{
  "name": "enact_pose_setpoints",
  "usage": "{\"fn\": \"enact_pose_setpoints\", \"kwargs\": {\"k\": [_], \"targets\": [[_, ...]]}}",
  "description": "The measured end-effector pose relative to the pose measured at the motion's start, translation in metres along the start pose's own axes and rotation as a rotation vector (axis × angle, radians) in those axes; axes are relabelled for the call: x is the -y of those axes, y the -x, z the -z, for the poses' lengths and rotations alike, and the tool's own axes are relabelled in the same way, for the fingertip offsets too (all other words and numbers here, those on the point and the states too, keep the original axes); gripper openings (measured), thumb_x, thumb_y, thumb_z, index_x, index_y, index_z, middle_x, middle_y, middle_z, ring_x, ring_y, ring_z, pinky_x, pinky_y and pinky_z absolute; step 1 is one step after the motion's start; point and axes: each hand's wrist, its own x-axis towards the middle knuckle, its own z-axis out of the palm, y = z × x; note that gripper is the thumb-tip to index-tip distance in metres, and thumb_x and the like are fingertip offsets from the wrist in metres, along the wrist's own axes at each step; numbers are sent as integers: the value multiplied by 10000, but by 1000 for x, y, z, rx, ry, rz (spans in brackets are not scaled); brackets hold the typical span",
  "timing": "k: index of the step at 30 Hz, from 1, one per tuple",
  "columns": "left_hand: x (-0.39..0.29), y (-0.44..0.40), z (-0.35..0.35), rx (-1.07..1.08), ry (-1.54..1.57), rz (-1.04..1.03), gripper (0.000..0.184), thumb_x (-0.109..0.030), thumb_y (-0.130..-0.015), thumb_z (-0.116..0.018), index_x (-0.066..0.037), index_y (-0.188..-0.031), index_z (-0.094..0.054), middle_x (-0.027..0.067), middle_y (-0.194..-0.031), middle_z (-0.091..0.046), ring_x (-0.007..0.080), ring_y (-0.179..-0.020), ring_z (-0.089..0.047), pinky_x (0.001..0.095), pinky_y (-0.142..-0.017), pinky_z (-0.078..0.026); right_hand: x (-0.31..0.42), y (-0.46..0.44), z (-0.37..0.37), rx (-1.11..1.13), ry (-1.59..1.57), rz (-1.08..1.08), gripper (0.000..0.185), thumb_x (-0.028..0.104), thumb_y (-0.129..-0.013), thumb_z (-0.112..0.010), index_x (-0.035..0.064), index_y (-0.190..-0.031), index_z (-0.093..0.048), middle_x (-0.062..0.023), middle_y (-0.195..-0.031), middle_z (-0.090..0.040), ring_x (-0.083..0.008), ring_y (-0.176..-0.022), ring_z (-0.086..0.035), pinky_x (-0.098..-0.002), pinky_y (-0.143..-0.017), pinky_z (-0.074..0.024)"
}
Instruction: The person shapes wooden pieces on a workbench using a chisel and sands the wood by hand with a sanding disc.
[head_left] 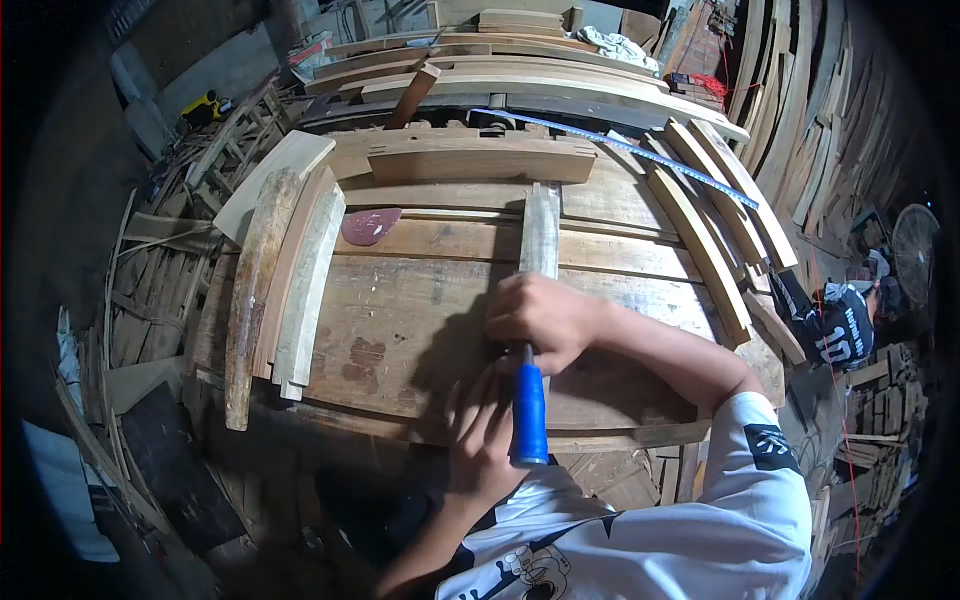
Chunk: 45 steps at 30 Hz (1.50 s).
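Note:
My right hand (545, 318) is closed around the metal shaft of a blue-handled chisel (530, 415), with the handle pointing toward me. Its working tip is hidden under the hand. Beneath that hand lies a narrow pale wooden strip (540, 235), which runs away from me across the workbench (430, 320). My left hand (480, 435) is close to the left side of the blue handle at the bench's near edge, its fingers stretched forward and slightly apart. Whether those fingertips touch the strip cannot be made out.
Across the bench's far side lies a slotted wooden block (480, 160). A reddish sanding disc (371, 227) and several wooden pieces (310, 290) are at the left. More strips (700, 255) and a blue tape measure (640, 150) lie at the right. A fan (913, 250) stands far right.

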Motion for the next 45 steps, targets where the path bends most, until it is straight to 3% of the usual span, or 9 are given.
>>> {"fn": "enact_pose_setpoints", "kwargs": {"k": [4, 17, 20, 22, 29, 34, 39, 44, 45], "targets": [[2, 7, -12, -13, -94, -70, 497, -340, -802, -858, -51, -1196, -762, 104, -1258, -714, 327, -1286, -592, 597, -1180, -323, 4, 0, -3, 31, 28, 3, 403, 385, -793, -687, 25, -688, -540, -162, -685, -562, -393, -675, -584, -473, -650, -468], [13, 18, -41, -175, 5, -68, 469, -303, -813, -881, -18, -1157, -738, 139, -1218, -741, 302, -1225, -671, 639, -1173, -323, 5, 3, -4, 114, 40, -86, 434, 443, -740, -725, 18, -741, -638, -179, -698, -634, -416, -700, -649, -488, -635, -527], [6, 11, -36, -204, -45, -74, 462, -300, -813, -880, -10, -1144, -740, 145, -1209, -747, 298, -1200, -685, 624, -1161, -352, 13, 5, -13, 118, 59, -21, 447, 425, -791, -701, 29, -665, -538, -160, -653, -559, -390, -689, -606, -466, -674, -491], [6, 12, -35, -204, -64, -29, 361, -310, -755, -916, -110, -1035, -806, 100, -1107, -773, 241, -1054, -728, 611, -1159, -376, 8, 3, -9, 94, 39, -28, 439, 424, -791, -697, 27, -678, -546, -162, -671, -570, -391, -699, -607, -468, -683, -491], [8, 18, -39, -230, -33, -55, 438, -308, -781, -906, -104, -1145, -772, 116, -1210, -731, 263, -1142, -689, 580, -1160, -379, 12, 1, -7, 82, 120, 21, 436, 440, -776, -701, 19, -752, -589, -175, -750, -601, -400, -762, -611, -483, -721, -491], [-3, 8, -22, -204, -34, -74, 481, -306, -795, -901, -83, -1182, -723, 78, -1119, -690, 283, -1071, -639, 607, -1102, -373, 4, 4, 9, 165, 307, -196, 469, 463, -728, -713, 24, -886, -669, -154, -980, -644, -339, -1028, -541, -452, -925, -397], [2, 9, 7, -214, 217, 232, 773, -433, -712, -954, -48, -1124, -425, 196, -1172, -599, 287, -1141, -587, 494, -1124, -382, -2, 5, 5, 2, 296, -61, 425, 468, -766, -709, 56, -859, -667, -143, -930, -630, -332, -1014, -542, -479, -936, -362], [8, -34, 11, -239, 183, -96, 934, -365, -780, -897, -68, -1496, -376, 259, -1451, -458, 419, -1314, -504, 506, -1094, -419, 0, 5, 8, 64, 233, -116, 422, 476, -744, -698, 68, -840, -649, -140, -935, -631, -342, -1046, -547, -505, -988, -340], [1, -41, 14, -235, 143, -140, 742, -321, -808, -868, -96, -1419, -513, 244, -1426, -493, 421, -1300, -529, 514, -1085, -436, -2, 4, 9, 57, 269, -109, 446, 486, -726, -695, 63, -861, -654, -142, -959, -635, -344, -1073, -545, -511, -995, -338]]}}
